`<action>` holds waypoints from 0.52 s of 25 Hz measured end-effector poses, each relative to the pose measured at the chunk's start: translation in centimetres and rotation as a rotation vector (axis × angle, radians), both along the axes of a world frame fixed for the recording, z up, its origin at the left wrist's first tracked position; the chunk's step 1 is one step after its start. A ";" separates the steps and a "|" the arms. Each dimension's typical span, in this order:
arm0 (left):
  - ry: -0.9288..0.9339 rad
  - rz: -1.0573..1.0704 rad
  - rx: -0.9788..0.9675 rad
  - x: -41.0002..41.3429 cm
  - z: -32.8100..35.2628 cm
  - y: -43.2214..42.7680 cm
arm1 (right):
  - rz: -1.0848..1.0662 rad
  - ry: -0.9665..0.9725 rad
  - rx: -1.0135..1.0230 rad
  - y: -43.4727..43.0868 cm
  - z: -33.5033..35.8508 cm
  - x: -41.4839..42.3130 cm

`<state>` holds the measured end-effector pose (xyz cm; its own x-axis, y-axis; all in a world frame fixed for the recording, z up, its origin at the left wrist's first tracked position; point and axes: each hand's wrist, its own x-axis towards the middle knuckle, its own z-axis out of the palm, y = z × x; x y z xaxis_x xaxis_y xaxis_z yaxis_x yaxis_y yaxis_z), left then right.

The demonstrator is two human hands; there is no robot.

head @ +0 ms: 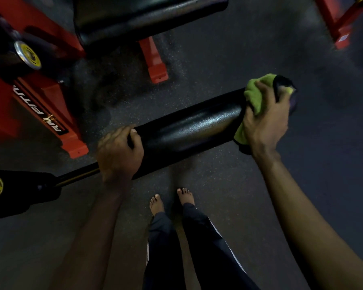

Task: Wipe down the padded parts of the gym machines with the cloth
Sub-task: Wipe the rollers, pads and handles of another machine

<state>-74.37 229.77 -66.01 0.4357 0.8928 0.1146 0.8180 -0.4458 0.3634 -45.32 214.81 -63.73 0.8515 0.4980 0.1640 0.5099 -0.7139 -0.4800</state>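
Head view: my left hand (pixel 118 152) wraps its fingers round the black roller pad (pixel 189 130) at its inner end. My right hand (pixel 264 120) clamps the soft green cloth (pixel 255 95) round the outer end. The pad looks firm, slick and likely to spin.

Roller pad (pixel 187 130) spans centre; left hand (pixel 118 151) on its left end, right hand (pixel 264 120) with cloth (pixel 255 95) on its right end. Frame (pixel 50 101) far left.
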 end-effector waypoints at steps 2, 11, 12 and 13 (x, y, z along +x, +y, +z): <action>0.012 0.015 -0.028 0.0 0.2 0.1 | 0.151 -0.012 -0.045 0.3 0.2 -2.7; 0.075 0.082 -0.255 0.7 1.2 1.5 | 0.170 -0.033 -0.079 3.4 1.1 -6.0; 0.078 0.085 -0.281 0.6 1.3 1.5 | 0.254 -0.026 -0.093 3.6 1.1 -8.2; 0.097 0.091 -0.314 0.6 1.5 1.6 | 0.335 -0.014 -0.102 3.6 0.9 -10.1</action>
